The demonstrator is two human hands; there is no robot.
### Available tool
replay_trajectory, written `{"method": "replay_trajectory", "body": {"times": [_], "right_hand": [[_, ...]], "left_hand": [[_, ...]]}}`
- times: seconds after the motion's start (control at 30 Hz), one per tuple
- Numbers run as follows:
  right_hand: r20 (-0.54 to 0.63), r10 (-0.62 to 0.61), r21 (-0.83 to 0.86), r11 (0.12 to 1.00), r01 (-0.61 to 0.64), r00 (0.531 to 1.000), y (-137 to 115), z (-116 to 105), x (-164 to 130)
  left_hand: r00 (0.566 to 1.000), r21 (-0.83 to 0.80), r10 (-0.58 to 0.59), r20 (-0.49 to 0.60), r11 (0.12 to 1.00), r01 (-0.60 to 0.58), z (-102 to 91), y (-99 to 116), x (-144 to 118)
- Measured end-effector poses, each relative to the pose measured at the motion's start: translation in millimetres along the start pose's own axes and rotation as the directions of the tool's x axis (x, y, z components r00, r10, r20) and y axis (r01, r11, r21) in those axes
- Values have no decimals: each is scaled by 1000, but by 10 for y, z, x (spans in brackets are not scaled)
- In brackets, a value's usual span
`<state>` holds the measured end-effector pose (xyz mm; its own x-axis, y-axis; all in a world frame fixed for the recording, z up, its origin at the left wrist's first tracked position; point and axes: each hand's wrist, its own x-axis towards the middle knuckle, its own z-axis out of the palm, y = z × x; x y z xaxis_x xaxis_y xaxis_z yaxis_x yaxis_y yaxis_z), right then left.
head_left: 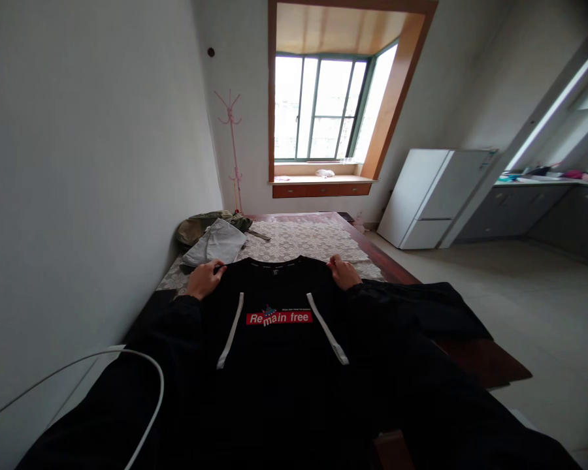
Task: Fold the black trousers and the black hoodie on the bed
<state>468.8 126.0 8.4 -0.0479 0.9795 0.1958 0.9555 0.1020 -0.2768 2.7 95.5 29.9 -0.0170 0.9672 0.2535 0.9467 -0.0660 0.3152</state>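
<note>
Leftmost we have a pale wall [88, 163], and low in front of it a thin white cable [162, 382] loops across the view, passing before our dark left sleeve. Next comes an olive bag-like bundle [189, 230] near the wall, with a folded grey cloth [218, 243] leaning against it, and behind them stands a pink coat stand [233, 137]. Just this side of the grey cloth, our left hand [206, 279] has thumb and fingers pinched together on one shoulder of a black shirt [274, 352]. We see that shirt in the middle, spread front up over the near part of the table [392, 264], its neckline pointing away from us; a red "Remain free" print [279, 318] crosses the chest between two white strips [231, 329]. Beyond it lie a patterned tablecloth [298, 235] and, farther back, a wood-framed window [333, 108]. Our right hand [343, 273] is closed on the shirt's other shoulder, level with the left. To its right, dark fabric [441, 307] reaches towards the table edge, though we cannot tell whether it joins the shirt. Past that we find a white fridge [431, 196] and, rightmost, grey cabinets [514, 209]
</note>
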Motion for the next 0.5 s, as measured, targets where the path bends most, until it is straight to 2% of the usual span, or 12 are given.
{"method": "replay_trajectory", "body": {"times": [0.07,0.13,0.23,0.37,0.43,0.5], "right_hand": [[92,-5,-61,998,11,996,-38,53,-7],[150,-13,-93,995,28,989,-69,120,-29],[141,-6,-106,994,22,990,-56,144,-25],[28,-7,-118,993,10,1000,3,7,110],[14,-3,-145,989,5,1000,-8,-40,186],[58,0,-176,984,10,998,-53,-20,224]], "left_hand": [[995,69,-9,99,998,3,84,43,7],[989,91,-12,151,996,-2,152,71,-1],[995,83,3,95,996,-11,140,72,-3],[997,143,4,-75,990,7,-36,68,79],[996,196,31,-81,981,-14,-75,97,129],[997,242,70,-18,968,-63,-32,137,149]]}}
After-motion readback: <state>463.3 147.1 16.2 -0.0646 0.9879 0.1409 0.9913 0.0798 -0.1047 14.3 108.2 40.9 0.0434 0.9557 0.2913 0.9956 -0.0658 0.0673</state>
